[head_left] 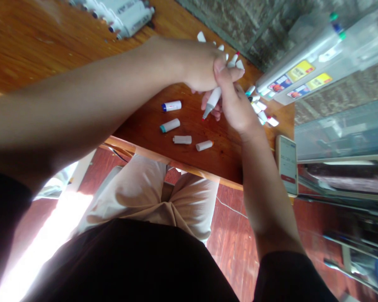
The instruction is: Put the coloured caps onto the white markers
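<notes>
A white marker (213,100) with a grey neck and a red nib slants down between my hands, its nib uncovered. My right hand (237,98) is closed around it, the thumb crossing over my left fingers. My left hand (201,63) is closed at the marker's upper part, where its grip is mostly hidden. Beyond the fingers, a white piece with a red end (233,61) lines up with the marker; where they meet is covered. Nearer me lie a blue-ended cap (171,106), a teal-ended cap (170,125), a white cap (182,139) and an orange-ended cap (204,145).
Several grey-white markers (129,19) lie at the upper left of the wooden table (28,46). More small caps (261,110) are heaped to the right, beside a clear plastic case (302,69) with stickers. A phone (286,163) rests at the right edge.
</notes>
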Demonstrator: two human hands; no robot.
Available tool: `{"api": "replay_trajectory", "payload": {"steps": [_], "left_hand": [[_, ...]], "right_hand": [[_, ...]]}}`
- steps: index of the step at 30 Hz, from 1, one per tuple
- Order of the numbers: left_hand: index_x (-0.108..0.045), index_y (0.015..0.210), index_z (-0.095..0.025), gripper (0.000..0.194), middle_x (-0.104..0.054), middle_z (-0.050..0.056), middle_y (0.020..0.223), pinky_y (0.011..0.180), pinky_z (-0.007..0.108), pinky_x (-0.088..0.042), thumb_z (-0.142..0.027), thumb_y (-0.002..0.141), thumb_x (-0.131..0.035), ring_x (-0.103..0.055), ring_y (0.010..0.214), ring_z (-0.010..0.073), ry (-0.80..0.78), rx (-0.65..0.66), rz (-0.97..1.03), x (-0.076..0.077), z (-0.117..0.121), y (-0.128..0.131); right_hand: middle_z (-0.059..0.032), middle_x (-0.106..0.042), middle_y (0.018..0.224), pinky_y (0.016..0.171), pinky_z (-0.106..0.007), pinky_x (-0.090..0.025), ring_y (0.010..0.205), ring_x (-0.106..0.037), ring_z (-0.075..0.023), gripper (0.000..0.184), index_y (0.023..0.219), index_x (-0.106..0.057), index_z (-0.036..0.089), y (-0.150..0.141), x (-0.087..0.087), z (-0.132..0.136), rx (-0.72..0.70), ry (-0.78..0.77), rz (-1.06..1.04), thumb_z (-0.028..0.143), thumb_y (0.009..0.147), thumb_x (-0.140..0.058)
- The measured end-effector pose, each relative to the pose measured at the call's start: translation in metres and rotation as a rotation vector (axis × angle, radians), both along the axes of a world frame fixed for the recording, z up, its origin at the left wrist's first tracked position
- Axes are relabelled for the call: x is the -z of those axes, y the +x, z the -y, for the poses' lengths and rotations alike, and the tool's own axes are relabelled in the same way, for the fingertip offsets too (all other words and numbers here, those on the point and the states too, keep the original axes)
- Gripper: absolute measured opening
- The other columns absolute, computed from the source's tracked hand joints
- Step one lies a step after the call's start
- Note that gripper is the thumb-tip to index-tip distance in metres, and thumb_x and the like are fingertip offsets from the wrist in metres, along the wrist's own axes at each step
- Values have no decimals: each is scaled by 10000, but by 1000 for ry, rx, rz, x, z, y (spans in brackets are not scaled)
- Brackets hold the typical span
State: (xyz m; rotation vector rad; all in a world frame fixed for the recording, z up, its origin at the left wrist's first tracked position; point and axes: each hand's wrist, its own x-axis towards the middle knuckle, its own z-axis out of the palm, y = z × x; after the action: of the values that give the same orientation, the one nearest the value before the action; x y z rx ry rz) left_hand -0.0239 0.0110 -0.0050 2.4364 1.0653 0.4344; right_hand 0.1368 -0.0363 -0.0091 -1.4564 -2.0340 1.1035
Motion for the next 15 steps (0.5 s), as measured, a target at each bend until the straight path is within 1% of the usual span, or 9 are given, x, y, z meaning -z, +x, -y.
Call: {"api": "replay_trajectory", "payload": {"steps": [2,6,9,12,15], "left_hand": [[-772,837,-103,742,-589,34,554,625,277,-311,-617,1053,-281,-455,527,125,-1,-5,-4,0,0,1],[-734,711,-99,832,-428,9,440,628,259,-324,-680,1038,-235,-463,491,118,-5,-38,-3,0,1,3],[-730,701,-103,862,-418,2,432,634,251,-335,-710,1025,-211,-460,470,111,2,-51,5,1,0,3],[-731,702,-91,806,-368,-3,411,623,257,-338,-653,1033,-258,-464,458,119,18,-65,-3,2,0,3],[-733,713,-80,758,-383,-3,426,605,251,-324,-588,1039,-275,-471,460,113,40,-70,-29,1,1,3]], "right_hand": [[-13,-538,571,497,-302,-390,509,-485,-112,749,691,-606,215,0,0,0,-20,-5,-13,849,945,-298],[6,-534,561,465,-285,-373,481,-468,-106,695,738,-619,216,-2,-2,1,-27,-14,-58,815,967,-349],[5,-530,550,438,-284,-370,471,-462,-115,620,700,-598,220,-3,-3,2,-12,-22,-90,709,1024,-399],[3,-503,526,423,-285,-358,457,-459,-123,561,680,-596,224,-4,-3,2,-14,-26,-108,575,1073,-402],[11,-464,512,430,-273,-360,453,-460,-115,564,695,-618,219,-4,-4,4,-21,-23,-106,568,1077,-394]]}}
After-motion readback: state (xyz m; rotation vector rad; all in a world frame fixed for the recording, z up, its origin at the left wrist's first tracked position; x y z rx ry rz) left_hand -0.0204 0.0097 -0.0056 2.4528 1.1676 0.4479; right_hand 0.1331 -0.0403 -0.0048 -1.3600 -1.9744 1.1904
